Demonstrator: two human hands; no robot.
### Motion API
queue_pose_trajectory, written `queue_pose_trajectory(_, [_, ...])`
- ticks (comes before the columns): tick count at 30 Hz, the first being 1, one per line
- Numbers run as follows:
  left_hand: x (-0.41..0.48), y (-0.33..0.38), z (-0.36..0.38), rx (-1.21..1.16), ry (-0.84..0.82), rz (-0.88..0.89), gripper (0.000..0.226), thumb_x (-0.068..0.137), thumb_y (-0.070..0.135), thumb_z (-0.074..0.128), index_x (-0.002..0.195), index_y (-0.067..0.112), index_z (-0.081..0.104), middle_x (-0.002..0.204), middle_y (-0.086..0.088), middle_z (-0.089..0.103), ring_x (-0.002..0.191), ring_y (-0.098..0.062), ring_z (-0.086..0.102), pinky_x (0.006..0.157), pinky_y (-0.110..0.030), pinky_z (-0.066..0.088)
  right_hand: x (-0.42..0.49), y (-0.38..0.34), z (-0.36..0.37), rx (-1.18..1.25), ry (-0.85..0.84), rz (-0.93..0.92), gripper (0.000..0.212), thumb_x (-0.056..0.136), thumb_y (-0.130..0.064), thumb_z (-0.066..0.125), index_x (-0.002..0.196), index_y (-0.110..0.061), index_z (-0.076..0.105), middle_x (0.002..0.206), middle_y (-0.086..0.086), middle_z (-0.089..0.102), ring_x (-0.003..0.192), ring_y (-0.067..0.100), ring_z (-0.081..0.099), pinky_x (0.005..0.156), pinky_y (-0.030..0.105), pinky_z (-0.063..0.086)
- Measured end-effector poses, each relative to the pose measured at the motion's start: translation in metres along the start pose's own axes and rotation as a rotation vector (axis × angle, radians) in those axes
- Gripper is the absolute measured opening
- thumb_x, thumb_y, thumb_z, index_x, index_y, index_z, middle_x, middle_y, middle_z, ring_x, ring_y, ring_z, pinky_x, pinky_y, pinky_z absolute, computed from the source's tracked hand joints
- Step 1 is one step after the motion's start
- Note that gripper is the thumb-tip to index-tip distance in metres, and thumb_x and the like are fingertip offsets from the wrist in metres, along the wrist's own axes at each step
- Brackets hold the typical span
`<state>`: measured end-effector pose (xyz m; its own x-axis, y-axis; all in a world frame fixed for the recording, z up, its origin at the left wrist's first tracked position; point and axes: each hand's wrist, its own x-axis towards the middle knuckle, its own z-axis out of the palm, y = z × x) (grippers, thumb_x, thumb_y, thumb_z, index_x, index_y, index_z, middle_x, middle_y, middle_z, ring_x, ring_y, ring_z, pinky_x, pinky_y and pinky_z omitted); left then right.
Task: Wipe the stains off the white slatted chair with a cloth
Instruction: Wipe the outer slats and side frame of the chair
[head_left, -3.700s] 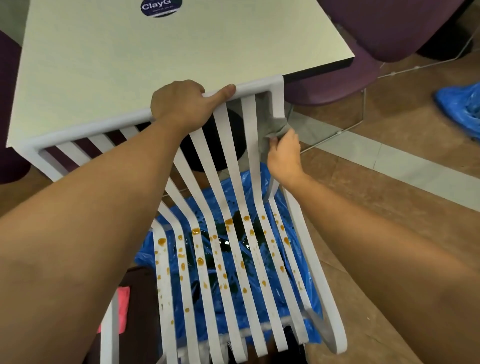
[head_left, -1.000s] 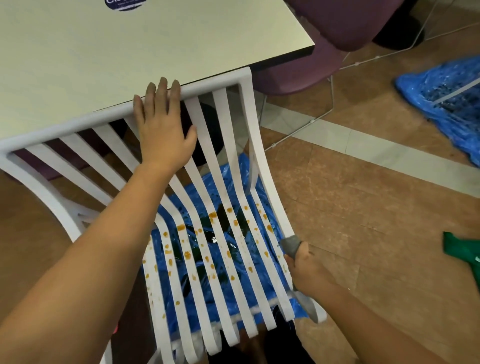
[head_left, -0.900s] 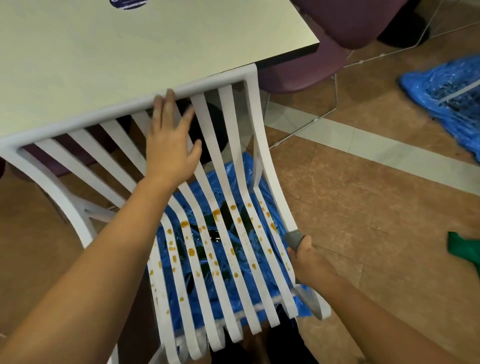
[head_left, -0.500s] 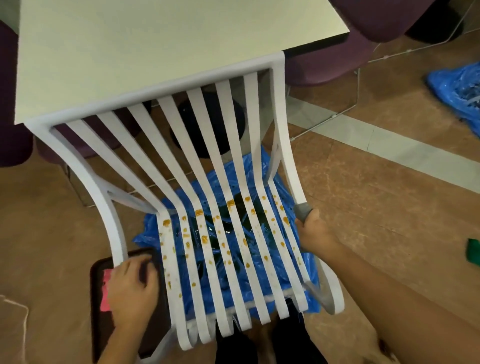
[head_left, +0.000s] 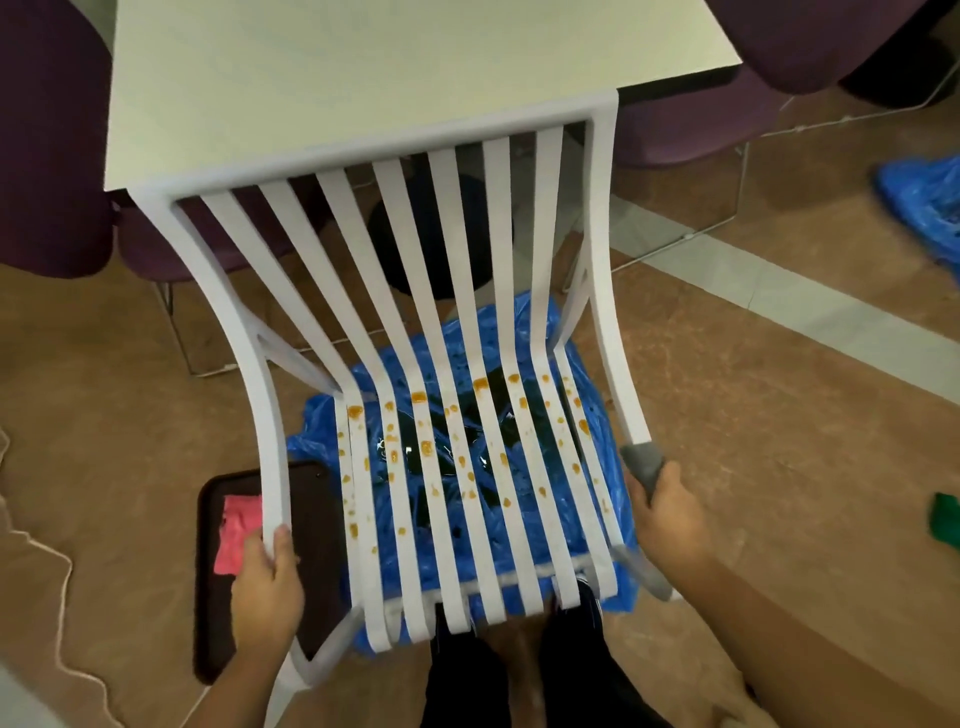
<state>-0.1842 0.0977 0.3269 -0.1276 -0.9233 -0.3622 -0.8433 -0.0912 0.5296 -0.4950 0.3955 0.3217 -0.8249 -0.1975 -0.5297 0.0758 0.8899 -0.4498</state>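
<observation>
The white slatted chair stands in front of me with its back against a table. Several orange-brown stains dot the seat slats. My right hand grips a grey cloth wrapped round the chair's right side rail, near the front. My left hand holds the left side rail at its front end, thumb on the inner face.
A pale table lies beyond the chair back. Blue plastic sheeting covers the floor under the seat. A dark tray with a pink cloth sits by the left rail. Purple chairs, a green rag and another blue sheet surround.
My left hand left the chair back, dropped to the tray, and now grasps the left rail. My right hand slid the grey cloth down the right rail from the top corner.
</observation>
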Motion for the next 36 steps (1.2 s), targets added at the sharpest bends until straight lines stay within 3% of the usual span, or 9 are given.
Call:
queue_pose_trajectory(6, [-0.003, 0.007, -0.005, -0.009, 0.017, 0.041, 0.042, 0.108, 0.04, 0.036, 0.128, 0.005, 0.05, 0.077, 0.007, 0.047, 0.08, -0.026, 0.052, 0.075, -0.041, 0.042, -0.039, 0.032, 0.011, -0.011, 0.018, 0.05, 0.032, 0.1, -0.032, 0.053, 0.114, -0.005, 0.042, 0.091, 0.012, 0.058, 0.077, 0.028, 0.056, 0.07, 0.034, 0.042])
queue_pose_trajectory(11, [-0.009, 0.011, -0.007, 0.013, 0.014, 0.069, 0.039, 0.109, 0.035, 0.037, 0.125, 0.002, 0.05, 0.076, 0.01, 0.044, 0.08, -0.024, 0.051, 0.076, -0.041, 0.043, -0.003, 0.001, -0.002, -0.024, -0.093, 0.068, 0.027, 0.101, -0.029, 0.052, 0.097, -0.007, 0.038, 0.091, 0.019, 0.062, 0.061, 0.014, 0.051, 0.047, 0.028, 0.033])
queue_pose_trajectory(16, [-0.009, 0.009, -0.005, 0.04, 0.014, 0.049, 0.037, 0.108, 0.039, 0.037, 0.119, 0.007, 0.05, 0.074, 0.007, 0.048, 0.073, -0.025, 0.052, 0.071, -0.042, 0.046, 0.042, -0.038, 0.001, 0.005, -0.054, 0.148, 0.029, 0.1, -0.036, 0.051, 0.104, -0.012, 0.036, 0.095, 0.015, 0.059, 0.082, 0.033, 0.064, 0.06, 0.041, 0.055])
queue_pose_trajectory(18, [-0.008, 0.008, -0.005, 0.035, 0.006, 0.032, 0.03, 0.107, 0.044, 0.037, 0.109, 0.016, 0.047, 0.075, 0.0, 0.053, 0.071, -0.027, 0.057, 0.072, -0.047, 0.052, 0.045, -0.034, 0.003, -0.033, -0.042, 0.111, 0.032, 0.098, -0.044, 0.05, 0.103, -0.016, 0.036, 0.091, 0.013, 0.062, 0.08, 0.032, 0.066, 0.069, 0.049, 0.059])
queue_pose_trajectory(20, [-0.008, 0.01, -0.007, 0.03, -0.023, 0.003, 0.027, 0.106, 0.047, 0.037, 0.105, 0.021, 0.044, 0.078, -0.006, 0.056, 0.075, -0.031, 0.06, 0.076, -0.051, 0.054, 0.031, -0.021, 0.005, -0.052, -0.013, 0.054, 0.033, 0.1, -0.048, 0.046, 0.101, -0.017, 0.037, 0.086, 0.011, 0.062, 0.072, 0.03, 0.065, 0.064, 0.048, 0.057])
queue_pose_trajectory(25, [-0.003, 0.01, -0.009, -0.049, -0.049, -0.072, 0.061, 0.106, 0.051, 0.037, 0.147, 0.007, 0.045, 0.099, -0.01, 0.052, 0.1, -0.042, 0.055, 0.085, -0.042, 0.038, -0.027, 0.016, 0.007, -0.048, 0.027, 0.035, 0.024, 0.103, -0.037, 0.045, 0.095, -0.016, 0.036, 0.081, 0.009, 0.059, 0.065, 0.022, 0.059, 0.046, 0.032, 0.04])
queue_pose_trajectory(29, [-0.003, 0.012, -0.008, -0.036, -0.03, -0.066, 0.057, 0.106, 0.051, 0.037, 0.141, 0.008, 0.045, 0.087, -0.005, 0.054, 0.085, -0.03, 0.055, 0.079, -0.043, 0.043, -0.007, 0.006, 0.002, -0.047, -0.073, 0.076, 0.028, 0.103, -0.038, 0.046, 0.095, -0.013, 0.035, 0.084, 0.011, 0.059, 0.064, 0.022, 0.057, 0.05, 0.031, 0.041])
queue_pose_trajectory(32, [-0.011, 0.013, -0.007, -0.005, 0.016, -0.026, 0.054, 0.105, 0.054, 0.035, 0.14, 0.014, 0.04, 0.094, -0.009, 0.059, 0.087, -0.036, 0.062, 0.079, -0.049, 0.05, 0.027, -0.026, -0.004, -0.064, -0.108, 0.112, 0.033, 0.103, -0.039, 0.048, 0.104, -0.009, 0.035, 0.096, 0.014, 0.055, 0.079, 0.027, 0.054, 0.064, 0.034, 0.042])
queue_pose_trajectory(36, [-0.016, 0.015, -0.007, -0.034, 0.048, -0.078, 0.054, 0.103, 0.055, 0.04, 0.138, 0.014, 0.043, 0.097, -0.01, 0.057, 0.088, -0.034, 0.059, 0.079, -0.048, 0.048, 0.055, -0.056, -0.008, -0.017, -0.078, 0.079, 0.034, 0.102, -0.043, 0.048, 0.109, -0.012, 0.035, 0.099, 0.013, 0.057, 0.082, 0.028, 0.057, 0.062, 0.033, 0.045])
